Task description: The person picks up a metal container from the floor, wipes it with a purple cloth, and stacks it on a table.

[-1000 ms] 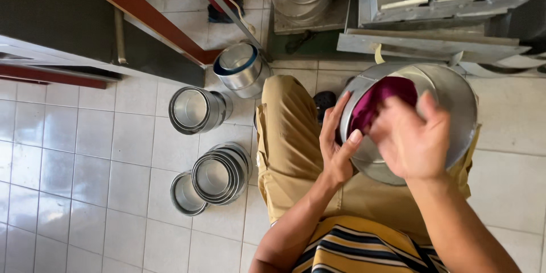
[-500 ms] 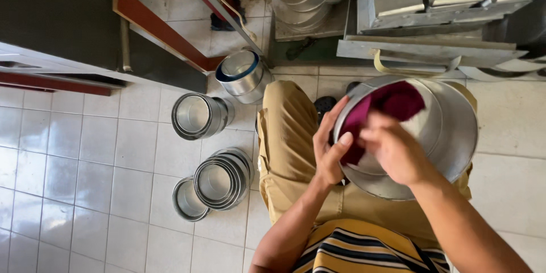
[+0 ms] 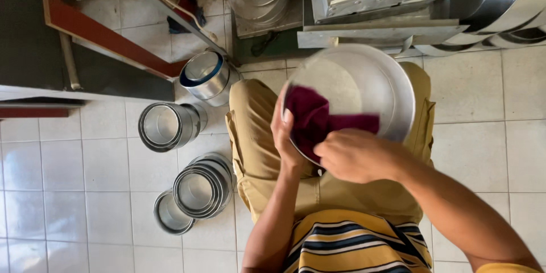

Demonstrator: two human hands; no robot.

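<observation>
Left hand [image 3: 286, 136] clamps round pan [image 3: 364, 88] rim; right hand [image 3: 352, 154] clamps maroon cloth [image 3: 313, 119] inside. White tiled floor [image 3: 68, 170]; nested tins [image 3: 199, 190] at 9 o'clock.

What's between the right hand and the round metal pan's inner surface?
Head view: a dark maroon cloth lies between the right hand and the round metal pan.

Left hand [image 3: 287, 136] raised on a bent forearm, fingers curled upward in a closed grip, right hand [image 3: 355, 154] fisted just beside it, forearm reaching in from lower right.
</observation>
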